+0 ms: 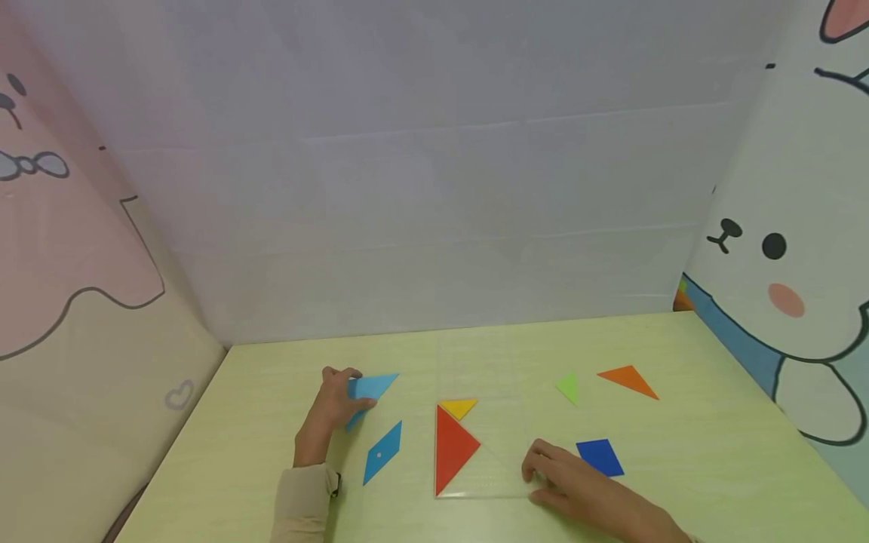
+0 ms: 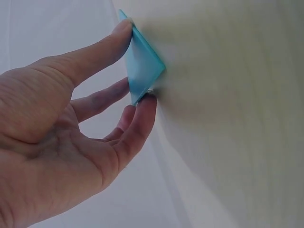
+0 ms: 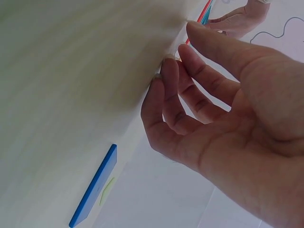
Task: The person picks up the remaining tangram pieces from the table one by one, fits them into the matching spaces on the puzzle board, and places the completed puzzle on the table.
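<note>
My left hand (image 1: pixel 337 401) grips a light blue triangle tile (image 1: pixel 372 387) at the left of the table. In the left wrist view the thumb lies on one edge of the triangle tile (image 2: pixel 142 66) and fingertips on the opposite edge. Just below it lies a blue parallelogram tile (image 1: pixel 388 446). In the middle, a clear square tray (image 1: pixel 489 496) holds a large red triangle tile (image 1: pixel 453 449) and a small yellow triangle tile (image 1: pixel 459 408). My right hand (image 1: pixel 566 479) rests by the tray's right edge, fingers loosely bent, with nothing seen between them.
A dark blue square tile (image 1: pixel 600 457) lies just beyond my right hand. Farther back on the right are a small green triangle tile (image 1: pixel 569 388) and an orange triangle tile (image 1: pixel 630 380). Cloth walls (image 1: pixel 434 286) bound the table (image 1: pixel 713 452) at the back and sides.
</note>
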Demonstrator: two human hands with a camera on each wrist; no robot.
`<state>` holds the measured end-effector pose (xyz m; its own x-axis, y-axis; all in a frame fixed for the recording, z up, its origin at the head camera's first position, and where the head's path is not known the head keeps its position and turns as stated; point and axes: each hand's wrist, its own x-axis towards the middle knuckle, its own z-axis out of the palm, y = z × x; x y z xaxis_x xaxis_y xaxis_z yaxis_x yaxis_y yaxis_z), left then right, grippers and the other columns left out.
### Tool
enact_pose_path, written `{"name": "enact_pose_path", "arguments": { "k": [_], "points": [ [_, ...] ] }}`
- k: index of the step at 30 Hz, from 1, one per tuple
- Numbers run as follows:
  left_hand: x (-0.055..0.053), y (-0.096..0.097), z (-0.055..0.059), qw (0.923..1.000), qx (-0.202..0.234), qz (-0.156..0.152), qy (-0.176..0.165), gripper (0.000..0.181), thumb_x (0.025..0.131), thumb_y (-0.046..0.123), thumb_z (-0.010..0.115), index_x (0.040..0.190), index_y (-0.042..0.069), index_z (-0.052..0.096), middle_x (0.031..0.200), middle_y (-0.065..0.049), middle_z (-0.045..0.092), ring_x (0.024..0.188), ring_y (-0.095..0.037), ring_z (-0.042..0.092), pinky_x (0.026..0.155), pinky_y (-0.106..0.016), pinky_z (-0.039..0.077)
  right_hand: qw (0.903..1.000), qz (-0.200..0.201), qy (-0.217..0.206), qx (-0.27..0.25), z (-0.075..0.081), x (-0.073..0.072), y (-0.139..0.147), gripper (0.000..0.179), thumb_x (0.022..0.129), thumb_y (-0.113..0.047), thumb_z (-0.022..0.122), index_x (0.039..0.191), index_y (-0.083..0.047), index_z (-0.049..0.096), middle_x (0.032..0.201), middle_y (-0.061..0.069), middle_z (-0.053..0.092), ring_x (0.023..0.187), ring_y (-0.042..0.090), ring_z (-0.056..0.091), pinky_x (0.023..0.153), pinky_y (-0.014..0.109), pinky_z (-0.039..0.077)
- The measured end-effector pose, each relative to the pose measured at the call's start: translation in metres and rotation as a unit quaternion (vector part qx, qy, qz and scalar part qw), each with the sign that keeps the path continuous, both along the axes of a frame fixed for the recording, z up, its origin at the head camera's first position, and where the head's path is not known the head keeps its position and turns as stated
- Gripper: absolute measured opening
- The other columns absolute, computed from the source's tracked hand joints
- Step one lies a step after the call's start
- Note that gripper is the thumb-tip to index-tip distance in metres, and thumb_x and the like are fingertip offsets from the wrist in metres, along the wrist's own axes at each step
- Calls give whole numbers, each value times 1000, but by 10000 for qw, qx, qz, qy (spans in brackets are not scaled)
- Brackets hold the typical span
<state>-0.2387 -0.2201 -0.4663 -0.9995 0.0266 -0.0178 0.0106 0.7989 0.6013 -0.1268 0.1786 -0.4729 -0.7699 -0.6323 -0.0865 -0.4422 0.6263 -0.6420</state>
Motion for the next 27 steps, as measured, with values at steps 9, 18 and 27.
{"name": "enact_pose_path", "arguments": {
  "k": [9,18,27],
  "points": [
    [0,-2,1,9999,107,98,-42,52,86,10,84,127,-9,58,124,-36,35,104,-48,57,94,-62,49,10000,-59,-46,44,0,0,0,11,97,-20,72,102,-22,62,105,-13,50,89,3,48,77,24,48],
    [0,-5,1,9998,175,33,57,45,88,9,82,123,-8,59,120,-34,46,106,-46,55,95,-62,47,9998,-100,-148,25,1,1,-1,11,98,-22,72,102,-23,62,105,-14,50,89,3,49,77,24,48],
    [-2,-8,0,9993,233,-97,265,31,93,5,74,117,-10,62,118,-30,60,109,-44,57,94,-58,48,9997,-132,-215,18,3,2,0,11,98,-21,72,102,-24,62,106,-14,50,91,3,49,79,25,48]
  ]
}}
